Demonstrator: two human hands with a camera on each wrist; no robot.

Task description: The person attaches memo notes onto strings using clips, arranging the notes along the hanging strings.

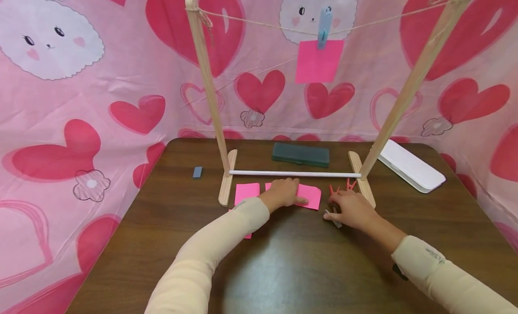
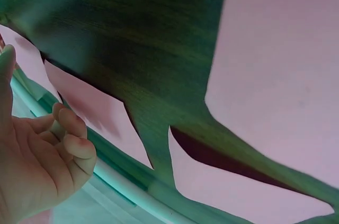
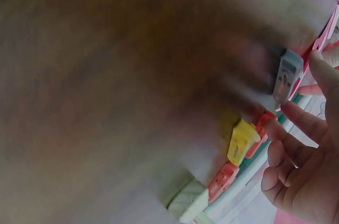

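Note:
My left hand (image 1: 285, 192) reaches over the row of pink paper squares, its thumb stretched over the right-hand square (image 1: 310, 198). In the left wrist view its fingers are loosely bent above another square (image 2: 100, 105), with no paper between them. Near the right foot of the wooden stand, my right hand (image 1: 352, 209) pinches a grey clothespin (image 3: 288, 75) between thumb and fingertips, low at the table. Beside those fingers lie a yellow clothespin (image 3: 242, 142) and red clothespins (image 3: 222, 181). Another pink square (image 1: 247, 192) lies left, and one more is partly hidden under the left sleeve.
A wooden stand (image 1: 398, 111) with a white crossbar (image 1: 295, 173) carries a string, where a blue clothespin (image 1: 324, 28) holds a pink square (image 1: 317, 64). Behind the bar lies a dark green case (image 1: 300, 154). A white case (image 1: 413, 168) sits right, a small blue block (image 1: 197, 172) left.

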